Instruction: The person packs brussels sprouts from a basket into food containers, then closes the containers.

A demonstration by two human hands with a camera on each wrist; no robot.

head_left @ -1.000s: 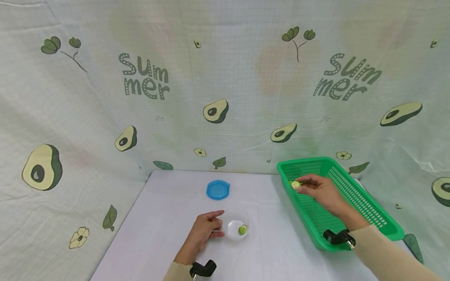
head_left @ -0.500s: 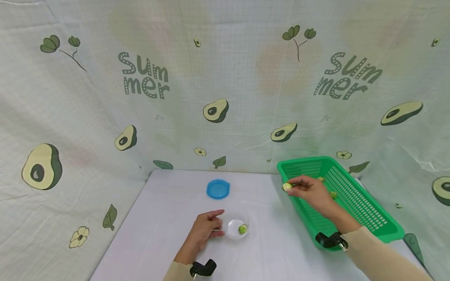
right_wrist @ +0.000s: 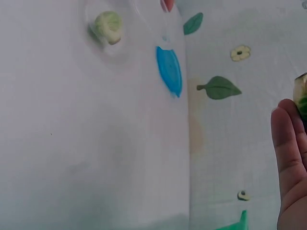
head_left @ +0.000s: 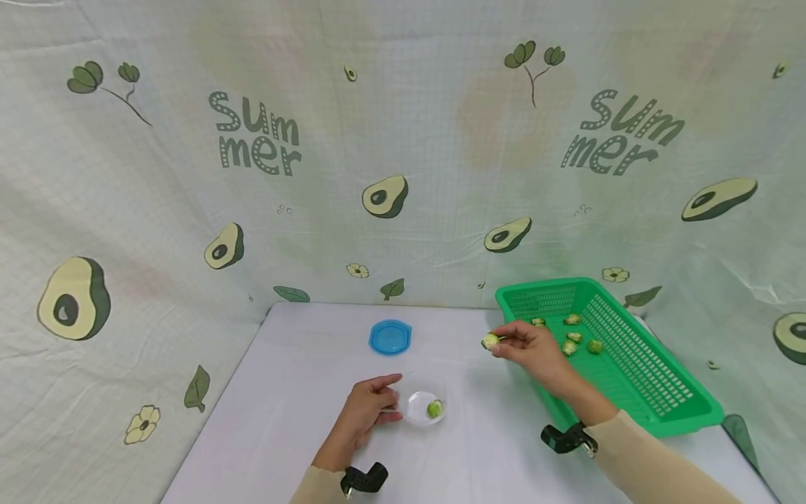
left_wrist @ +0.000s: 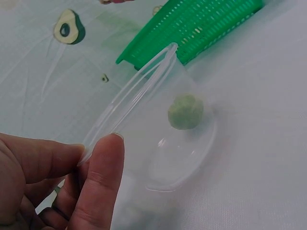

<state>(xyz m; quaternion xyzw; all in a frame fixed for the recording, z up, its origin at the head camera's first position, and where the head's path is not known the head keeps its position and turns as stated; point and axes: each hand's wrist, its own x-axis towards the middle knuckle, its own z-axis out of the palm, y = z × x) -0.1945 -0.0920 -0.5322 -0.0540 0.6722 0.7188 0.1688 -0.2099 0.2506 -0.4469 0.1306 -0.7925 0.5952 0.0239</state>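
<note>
My left hand (head_left: 368,413) pinches the rim of a clear plastic tub (left_wrist: 144,143) between thumb and fingers. One Brussels sprout (left_wrist: 185,111) lies inside that tub, against its far side in the left wrist view. Up and to the right, my right hand (head_left: 529,348) holds another Brussels sprout (head_left: 490,341) by its fingertips, just left of the green basket (head_left: 680,381). Only part of this held sprout (right_wrist: 301,96) shows at the edge of the right wrist view. Several more sprouts (head_left: 569,348) lie at the basket's far end.
A blue lid (head_left: 390,337) lies on the white table (head_left: 302,392) behind the tub. A cloth printed with avocados (head_left: 385,197) hangs along the back and sides. Black wrist cameras (head_left: 569,438) are strapped to both wrists.
My right hand has moved left with its sprout, from over the basket to past its left rim, uncovering the sprouts inside. The left hand and the tub have stayed in place.
</note>
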